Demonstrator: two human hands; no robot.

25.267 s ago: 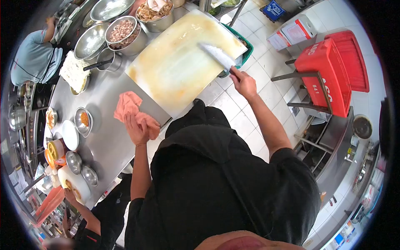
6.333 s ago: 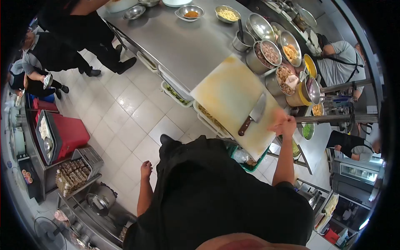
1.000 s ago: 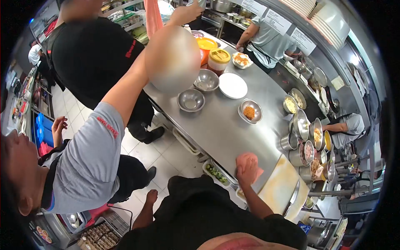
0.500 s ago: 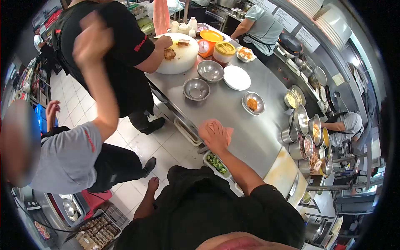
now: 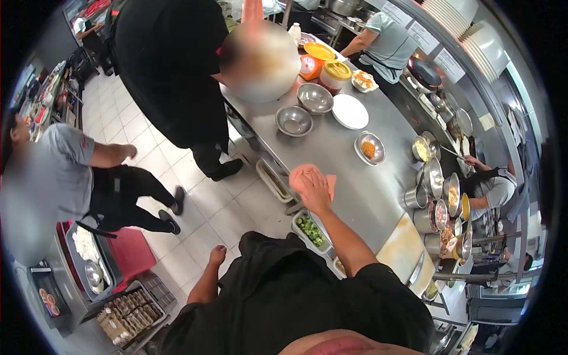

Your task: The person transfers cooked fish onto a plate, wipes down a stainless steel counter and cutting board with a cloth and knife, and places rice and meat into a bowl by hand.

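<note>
My right hand (image 5: 315, 192) lies over a folded pink cloth (image 5: 296, 180) at the near edge of the steel table (image 5: 355, 204), its fingers laid across the cloth and holding it. Low beside my body, my left hand (image 5: 218, 254) is curled into a fist, and nothing shows in it. Beyond the cloth stand a small metal bowl of orange-brown crumbs (image 5: 368, 149) on a plate, a white plate (image 5: 350, 112) and two metal bowls, one of them the nearer bowl (image 5: 294, 121). Under the table edge is a tub of chopped greens (image 5: 312, 229).
A cutting board (image 5: 397, 245) with a knife (image 5: 416, 269) lies to the right. Several food pans (image 5: 433, 177) line the far right side. A co-worker in black (image 5: 168, 77) stands at the table's far left; another person in grey (image 5: 68, 157) is on the tiled floor.
The cloth and my right hand have shifted slightly in the view, which has turned a little. The grey-shirted person has lowered a raised arm and stepped back. My left hand still hangs low.
</note>
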